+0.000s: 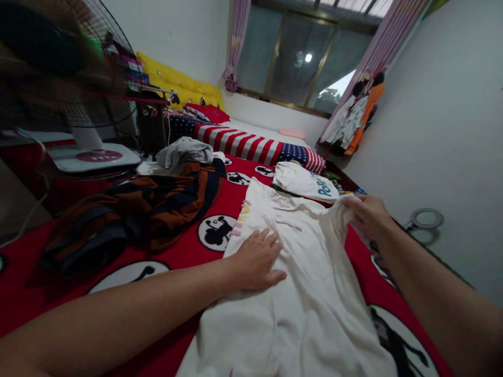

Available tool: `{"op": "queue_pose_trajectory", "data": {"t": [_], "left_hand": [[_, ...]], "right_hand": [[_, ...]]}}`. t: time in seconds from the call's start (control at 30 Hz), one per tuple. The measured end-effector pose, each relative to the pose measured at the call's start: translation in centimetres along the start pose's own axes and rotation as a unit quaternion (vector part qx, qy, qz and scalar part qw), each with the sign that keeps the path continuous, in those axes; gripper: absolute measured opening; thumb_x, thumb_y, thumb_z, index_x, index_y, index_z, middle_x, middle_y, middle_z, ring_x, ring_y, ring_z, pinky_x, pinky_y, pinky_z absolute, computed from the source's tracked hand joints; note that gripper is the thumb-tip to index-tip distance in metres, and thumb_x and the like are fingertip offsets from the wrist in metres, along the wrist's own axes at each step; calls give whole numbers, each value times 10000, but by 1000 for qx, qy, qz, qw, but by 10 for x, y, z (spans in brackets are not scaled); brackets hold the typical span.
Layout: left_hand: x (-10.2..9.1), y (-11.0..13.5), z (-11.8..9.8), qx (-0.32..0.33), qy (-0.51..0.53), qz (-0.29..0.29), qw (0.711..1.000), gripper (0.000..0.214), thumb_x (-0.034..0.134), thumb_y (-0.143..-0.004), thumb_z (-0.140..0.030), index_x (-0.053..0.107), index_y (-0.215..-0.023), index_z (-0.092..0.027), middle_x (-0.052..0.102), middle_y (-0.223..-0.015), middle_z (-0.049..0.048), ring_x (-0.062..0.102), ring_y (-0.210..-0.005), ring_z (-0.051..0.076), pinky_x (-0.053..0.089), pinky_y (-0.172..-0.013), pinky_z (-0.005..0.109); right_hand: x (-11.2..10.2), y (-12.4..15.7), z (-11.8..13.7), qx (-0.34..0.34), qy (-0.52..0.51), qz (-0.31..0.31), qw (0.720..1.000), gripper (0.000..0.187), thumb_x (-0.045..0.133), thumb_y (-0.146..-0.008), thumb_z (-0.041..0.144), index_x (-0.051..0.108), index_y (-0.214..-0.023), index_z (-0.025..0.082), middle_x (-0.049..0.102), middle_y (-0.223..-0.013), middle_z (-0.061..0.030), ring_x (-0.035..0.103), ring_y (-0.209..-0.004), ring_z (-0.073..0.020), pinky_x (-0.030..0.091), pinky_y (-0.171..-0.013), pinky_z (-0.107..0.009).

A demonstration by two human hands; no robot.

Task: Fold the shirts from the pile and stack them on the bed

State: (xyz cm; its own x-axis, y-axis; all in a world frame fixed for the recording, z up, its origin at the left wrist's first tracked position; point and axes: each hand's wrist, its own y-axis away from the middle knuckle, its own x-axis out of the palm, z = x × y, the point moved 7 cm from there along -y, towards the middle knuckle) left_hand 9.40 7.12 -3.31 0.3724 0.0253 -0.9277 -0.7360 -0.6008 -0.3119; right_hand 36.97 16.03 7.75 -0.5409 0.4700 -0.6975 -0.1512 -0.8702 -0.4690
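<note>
White drawstring trousers (291,293) lie spread on the red bedspread, their waistband pointing away from me. A drawstring shows at the middle of the waist, and small pink and yellow trim sits on the left edge. My left hand (257,261) rests flat on the left part of the trousers, fingers stretched out. At the right end of the waistband, my right hand (369,212) pinches the fabric and lifts it a little off the bed. Just beyond the waistband is a folded white shirt (302,180) with blue lettering.
A crumpled brown-and-navy striped garment (168,204) lies to the left, with a grey garment (186,152) behind it. The fan (92,154) stands at far left. Against the window wall is another bed with a stars-and-stripes cover (243,142). Clothes (356,118) hang by the right curtain.
</note>
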Motion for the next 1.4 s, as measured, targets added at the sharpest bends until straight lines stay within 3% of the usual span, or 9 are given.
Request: {"op": "queue_pose_trajectory", "data": {"t": [0.1, 0.2, 0.3, 0.47, 0.67, 0.87, 1.0, 1.13, 1.4], "left_hand": [[-10, -1, -1, 24, 5, -8, 1000, 460, 562, -844, -489, 606, -1123, -126, 590, -1241, 158, 508, -1207, 321, 396, -1026, 451], [-16, -2, 0, 35, 14, -10, 999, 360, 580, -844, -482, 643, -966, -149, 648, -1031, 111, 584, -1029, 265, 458, -906, 384], [-19, -3, 2, 37, 23, -18, 999, 365, 528, -886, -498, 662, -916, -159, 654, -955, 91, 594, -965, 238, 460, -844, 349], [-21, -5, 9, 18, 51, -38, 998, 315, 481, -935, -416, 680, -899, -175, 665, -925, 65, 598, -943, 205, 445, -827, 311], [-23, -8, -2, 55, 82, -32, 995, 219, 523, -914, -309, 702, -884, -187, 653, -901, 52, 594, -859, 166, 435, -760, 265], [-38, 5, -28, 123, 109, 102, 981, 196, 579, -886, -341, 709, -851, -199, 655, -850, 35, 603, -754, 129, 409, -673, 222], [-64, 23, 9, -61, -45, 71, 995, 239, 544, -884, -405, 650, -870, -190, 660, -889, 63, 619, -816, 200, 413, -691, 270], [-70, 58, 52, -254, -78, 117, 957, 431, 537, -834, -536, 563, -1110, -206, 678, -867, 61, 645, -792, 244, 412, -646, 287], [-50, 99, 27, -264, 136, 172, 939, 599, 613, -775, -404, 476, -1344, -280, 646, -812, -15, 611, -686, 171, 398, -595, 236]], "right_hand": [[38, 5, 47, 0, -76, 56, 995, 449, 603, -732, 470, 630, -1043, 147, 707, -982, -130, 678, -775, -210, 548, -615, -310], [68, 34, 88, -53, -192, 162, 967, 584, 685, -708, 450, 550, -1214, 190, 566, -1337, -146, 637, -1074, -251, 553, -818, -368], [66, 71, 96, -78, -109, 195, 972, 431, 639, -774, 430, 601, -1132, 194, 649, -1211, -128, 676, -949, -230, 549, -793, -362], [29, 130, 61, -57, 125, 185, 973, 266, 599, -800, 404, 660, -972, 211, 714, -942, -70, 667, -719, -195, 527, -644, -312], [0, 199, 37, -22, 103, 212, 972, 219, 556, -852, 409, 681, -926, 245, 713, -913, -57, 664, -788, -200, 530, -681, -289], [-20, 227, 27, 12, 85, 172, 981, 268, 567, -833, 473, 685, -935, 255, 702, -930, -63, 661, -797, -207, 529, -684, -298], [-13, 232, 11, 41, 114, 206, 971, 310, 574, -810, 523, 691, -881, 245, 696, -860, -66, 655, -731, -210, 509, -608, -295], [-2, 235, 10, 47, 133, 180, 974, 368, 617, -764, 490, 671, -1033, 246, 707, -857, -64, 667, -712, -224, 506, -601, -308], [23, 245, 32, 13, 98, 210, 973, 504, 540, -769, 278, 555, -1273, 256, 726, -1023, -90, 711, -844, -254, 551, -665, -333]]}}
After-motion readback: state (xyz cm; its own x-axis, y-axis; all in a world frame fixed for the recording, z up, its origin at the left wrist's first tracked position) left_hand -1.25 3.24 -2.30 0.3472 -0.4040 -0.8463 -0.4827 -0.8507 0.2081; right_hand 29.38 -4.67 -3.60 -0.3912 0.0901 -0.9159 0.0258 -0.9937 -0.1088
